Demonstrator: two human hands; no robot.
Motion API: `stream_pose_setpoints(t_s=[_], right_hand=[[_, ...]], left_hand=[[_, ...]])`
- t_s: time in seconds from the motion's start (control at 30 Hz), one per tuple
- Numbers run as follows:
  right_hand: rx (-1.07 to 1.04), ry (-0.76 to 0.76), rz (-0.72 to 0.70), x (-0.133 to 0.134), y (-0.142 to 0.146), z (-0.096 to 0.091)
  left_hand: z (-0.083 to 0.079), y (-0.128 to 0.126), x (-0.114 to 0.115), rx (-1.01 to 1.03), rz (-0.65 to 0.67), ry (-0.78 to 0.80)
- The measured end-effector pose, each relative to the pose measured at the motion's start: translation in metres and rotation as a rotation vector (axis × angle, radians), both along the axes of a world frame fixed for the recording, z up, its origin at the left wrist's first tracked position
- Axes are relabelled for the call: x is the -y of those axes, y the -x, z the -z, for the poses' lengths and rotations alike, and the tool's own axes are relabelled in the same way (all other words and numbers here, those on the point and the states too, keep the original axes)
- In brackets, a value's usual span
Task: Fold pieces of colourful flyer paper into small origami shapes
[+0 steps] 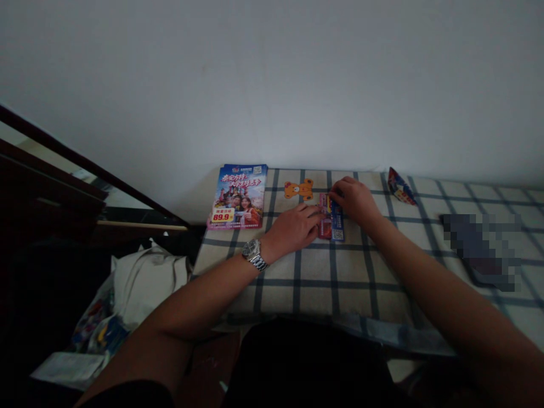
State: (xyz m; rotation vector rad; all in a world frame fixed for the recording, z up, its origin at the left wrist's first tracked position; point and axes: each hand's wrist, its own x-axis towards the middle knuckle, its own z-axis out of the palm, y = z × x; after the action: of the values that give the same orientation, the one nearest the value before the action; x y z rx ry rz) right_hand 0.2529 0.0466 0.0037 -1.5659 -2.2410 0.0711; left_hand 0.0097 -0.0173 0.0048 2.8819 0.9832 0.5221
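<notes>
A flyer (337, 226), folded into a narrow piece with red and blue printing and a QR code, lies on the checked cloth. My left hand (294, 228), wearing a metal watch (254, 253), rests with its fingers stretched out at the flyer's left side. At the flyer's upper right, my right hand (355, 199) has its thumb and fingers closed on the edge. Just beyond my left hand is a flat orange bear cutout (299, 190). To the left sits a stack of printed flyers (238, 197), with 89.9 on the top one.
A folded colourful paper piece (400, 187) stands near the wall (272, 85) at the right. Farther right lies a dark flat object (480, 249), partly blurred out. Bags (147, 283) stand below the table's left edge, by a dark wooden frame (51, 187).
</notes>
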Motion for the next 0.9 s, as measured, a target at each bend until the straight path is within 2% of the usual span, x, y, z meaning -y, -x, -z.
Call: stream_pose_setpoints(t_s=[0.4, 0.9], right_hand=[[0.013, -0.059, 0.014, -0.004, -0.001, 0.004], [-0.099, -0.015, -0.081, 0.009, -0.008, 0.004]], left_hand=[[0.000, 0.000, -0.001, -0.014, -0.006, 0.013], [0.000, 0.000, 0.000, -0.008, -0.010, -0.006]])
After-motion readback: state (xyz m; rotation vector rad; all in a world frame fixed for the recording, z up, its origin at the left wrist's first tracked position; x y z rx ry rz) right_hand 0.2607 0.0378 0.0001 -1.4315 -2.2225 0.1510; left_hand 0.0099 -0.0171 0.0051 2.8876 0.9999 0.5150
